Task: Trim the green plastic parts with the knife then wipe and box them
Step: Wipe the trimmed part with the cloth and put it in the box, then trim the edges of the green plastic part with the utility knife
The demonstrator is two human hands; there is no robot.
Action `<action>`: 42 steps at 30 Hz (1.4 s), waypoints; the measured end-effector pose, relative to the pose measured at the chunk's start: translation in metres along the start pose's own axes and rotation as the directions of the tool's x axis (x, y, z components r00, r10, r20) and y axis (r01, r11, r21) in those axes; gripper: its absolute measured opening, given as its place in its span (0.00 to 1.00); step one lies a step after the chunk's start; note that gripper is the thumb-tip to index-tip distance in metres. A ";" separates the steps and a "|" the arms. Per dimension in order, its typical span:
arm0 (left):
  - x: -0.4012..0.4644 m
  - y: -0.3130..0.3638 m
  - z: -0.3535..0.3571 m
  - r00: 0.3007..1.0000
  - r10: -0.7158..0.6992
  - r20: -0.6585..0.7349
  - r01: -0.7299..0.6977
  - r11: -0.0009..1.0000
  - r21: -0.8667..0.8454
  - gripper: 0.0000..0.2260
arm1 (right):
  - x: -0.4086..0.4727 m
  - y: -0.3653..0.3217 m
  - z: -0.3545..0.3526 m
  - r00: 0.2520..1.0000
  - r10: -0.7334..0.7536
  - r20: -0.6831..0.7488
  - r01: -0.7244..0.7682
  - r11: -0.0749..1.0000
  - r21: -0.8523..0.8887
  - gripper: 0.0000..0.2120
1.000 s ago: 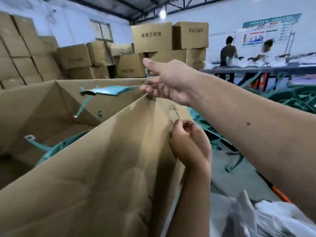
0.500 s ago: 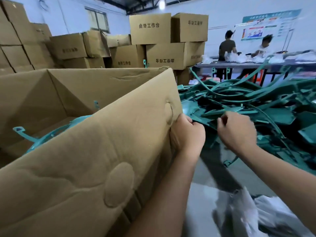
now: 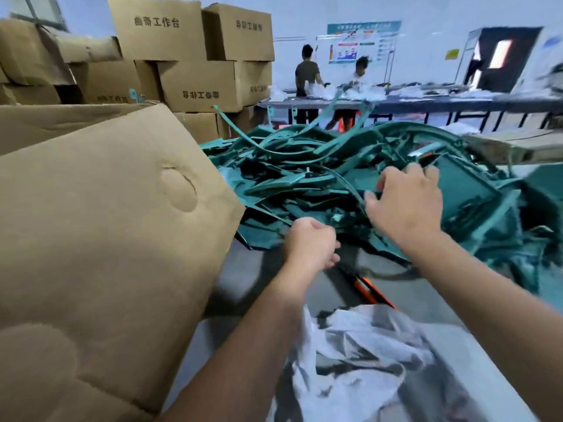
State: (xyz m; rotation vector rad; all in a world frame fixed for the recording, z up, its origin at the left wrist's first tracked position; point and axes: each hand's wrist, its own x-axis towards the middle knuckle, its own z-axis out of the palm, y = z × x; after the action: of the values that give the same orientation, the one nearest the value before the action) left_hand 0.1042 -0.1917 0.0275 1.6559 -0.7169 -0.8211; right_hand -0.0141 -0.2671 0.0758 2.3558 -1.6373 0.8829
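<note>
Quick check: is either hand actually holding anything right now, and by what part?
Left hand is a closed fist, nothing visible in it. Right hand lies spread on the pile of green parts; no grip can be made out.

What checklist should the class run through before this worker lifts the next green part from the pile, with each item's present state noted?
1. Right hand on the pile of green parts: ok, fingers spread over it.
2. One part actually gripped: cannot tell, blurred.
3. Left hand free: cannot tell, fingers curled, contents hidden.
4. Knife within reach: ok if the orange-and-black tool on the table is it.
5. Wiping cloth ready: ok, lies near the body.
6. Cardboard box alongside: ok, at left.
</note>
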 end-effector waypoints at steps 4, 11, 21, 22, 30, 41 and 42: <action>-0.008 0.006 0.041 0.994 -0.049 0.100 0.058 0.995 -0.085 0.09 | 0.006 0.043 -0.026 0.992 -0.078 0.103 0.070 0.994 0.081 0.15; -0.023 0.026 0.099 0.881 -0.152 0.448 0.233 0.964 -0.131 0.16 | 0.028 0.124 -0.025 0.992 0.071 -0.104 -0.082 0.991 -0.109 0.38; -0.028 0.014 0.111 0.891 -0.135 0.433 0.252 0.941 -0.226 0.08 | 0.029 0.142 -0.015 0.946 -0.322 -0.027 0.323 0.943 0.083 0.08; -0.028 0.013 0.110 0.900 -0.131 0.415 0.256 0.931 -0.259 0.05 | 0.023 0.137 -0.019 0.933 -0.325 -0.157 0.349 0.922 0.167 0.08; -0.029 0.023 0.050 0.941 0.146 0.306 -0.121 0.988 -0.100 0.24 | -0.017 0.062 -0.083 0.886 0.098 -0.452 0.410 0.286 0.866 0.08; -0.052 -0.012 -0.032 0.850 0.479 -0.220 -0.474 0.511 -0.718 0.07 | -0.100 0.008 -0.011 0.953 -0.170 0.250 -0.273 -0.127 0.954 0.20; -0.049 -0.018 -0.042 0.840 0.476 -0.259 -0.515 0.551 -0.657 0.09 | -0.105 0.012 0.001 0.934 -0.159 0.320 -0.333 -0.064 0.941 0.23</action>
State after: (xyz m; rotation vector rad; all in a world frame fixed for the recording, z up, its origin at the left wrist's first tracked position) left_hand 0.1110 -0.1255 0.0245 0.6943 -0.6673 -0.5228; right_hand -0.0493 -0.1869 0.0166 3.4059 -1.2311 2.6955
